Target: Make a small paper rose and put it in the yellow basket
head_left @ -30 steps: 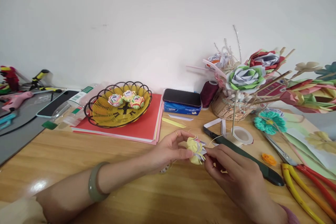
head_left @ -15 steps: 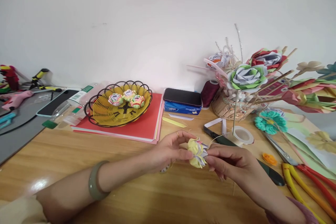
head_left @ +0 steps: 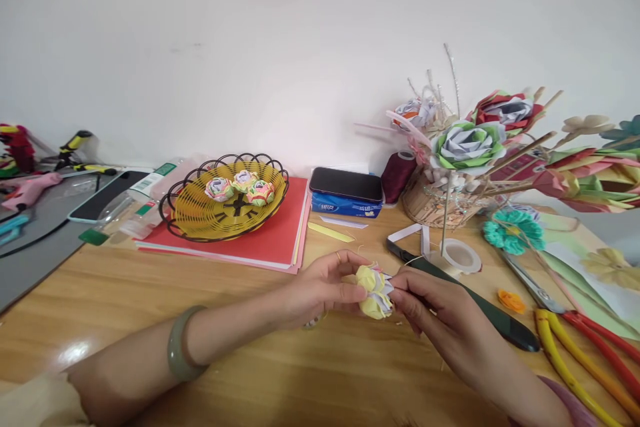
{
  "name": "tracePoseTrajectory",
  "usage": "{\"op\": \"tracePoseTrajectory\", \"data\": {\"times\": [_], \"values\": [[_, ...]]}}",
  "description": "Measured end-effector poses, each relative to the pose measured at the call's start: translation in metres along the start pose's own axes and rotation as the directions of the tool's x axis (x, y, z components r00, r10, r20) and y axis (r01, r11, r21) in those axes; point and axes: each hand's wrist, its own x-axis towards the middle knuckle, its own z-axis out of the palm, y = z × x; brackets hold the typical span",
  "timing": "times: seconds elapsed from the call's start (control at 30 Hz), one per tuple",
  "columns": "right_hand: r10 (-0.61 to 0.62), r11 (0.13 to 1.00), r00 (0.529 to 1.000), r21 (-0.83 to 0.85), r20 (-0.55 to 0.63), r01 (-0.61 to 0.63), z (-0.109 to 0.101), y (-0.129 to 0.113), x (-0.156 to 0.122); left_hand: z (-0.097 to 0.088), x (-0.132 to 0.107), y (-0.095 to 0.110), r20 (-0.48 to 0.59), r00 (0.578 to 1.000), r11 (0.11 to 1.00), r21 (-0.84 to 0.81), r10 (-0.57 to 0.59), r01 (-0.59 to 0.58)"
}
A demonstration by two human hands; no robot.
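A small yellow and white folded paper flower (head_left: 375, 290) is held just above the wooden table (head_left: 240, 340) near its middle. My left hand (head_left: 325, 287), with a ring and a green bangle on the wrist, pinches the flower's left side. My right hand (head_left: 440, 320) pinches its right side, fingers closed against the petals. A thin thread runs from the flower towards the right.
A yellow wire basket (head_left: 200, 217) with three paper flowers sits on red card sheets (head_left: 280, 233). A phone on a tissue pack (head_left: 346, 195), a maroon thread spool (head_left: 397, 177), a flower-filled woven basket (head_left: 430, 203), tape roll (head_left: 457, 257), dark cutter (head_left: 500, 323) and pliers (head_left: 580, 360) lie right.
My right hand shifted slightly left and down along the flower, its fingers re-gripping the petals. The left hand and flower stayed almost in place.
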Motion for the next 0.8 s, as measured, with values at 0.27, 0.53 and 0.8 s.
{"op": "tracePoseTrajectory", "data": {"times": [0.27,0.53,0.8], "values": [[0.006,1.0,1.0,-0.022,0.014,-0.006,0.0019,0.0017,-0.0034,-0.0015,0.0007,-0.0017,0.001,1.0,1.0,-0.009,-0.004,0.004],[-0.057,0.996,0.998,-0.076,-0.013,0.056,0.0004,0.0005,-0.0011,-0.0004,0.0002,-0.0002,-0.02,1.0,1.0,-0.01,-0.014,0.014],[-0.006,1.0,1.0,-0.003,-0.012,0.006,-0.0051,-0.0038,0.0008,-0.0001,0.0002,-0.0001,-0.013,1.0,0.998,0.052,-0.016,0.017]]}}
